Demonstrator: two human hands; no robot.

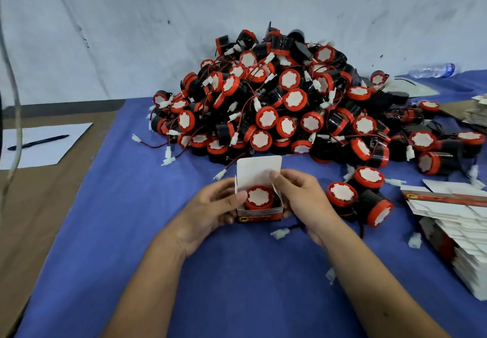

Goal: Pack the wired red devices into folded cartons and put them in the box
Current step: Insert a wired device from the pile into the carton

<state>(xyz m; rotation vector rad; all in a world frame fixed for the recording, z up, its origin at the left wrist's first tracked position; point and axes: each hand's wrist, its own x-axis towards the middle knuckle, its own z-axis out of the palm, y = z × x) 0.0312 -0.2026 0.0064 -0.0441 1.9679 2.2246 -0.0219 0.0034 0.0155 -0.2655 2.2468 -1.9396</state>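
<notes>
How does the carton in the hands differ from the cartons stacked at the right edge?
The held carton is folded into a box shape; the stacked cartons lie flat. The held carton has a red device inside, its top flap standing open; the stacked cartons hold nothing visible. The left hand and right hand grip the held carton; the stacked ones rest on the blue cloth. Both show white card with red print.

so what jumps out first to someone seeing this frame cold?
The big heap of round red-and-black wired devices piled on the blue cloth against the pale wall. In front of it, the left hand and right hand hold a small open white-and-red carton with one red device seated inside, lid flap up. Flat white cartons are stacked far right.
</notes>
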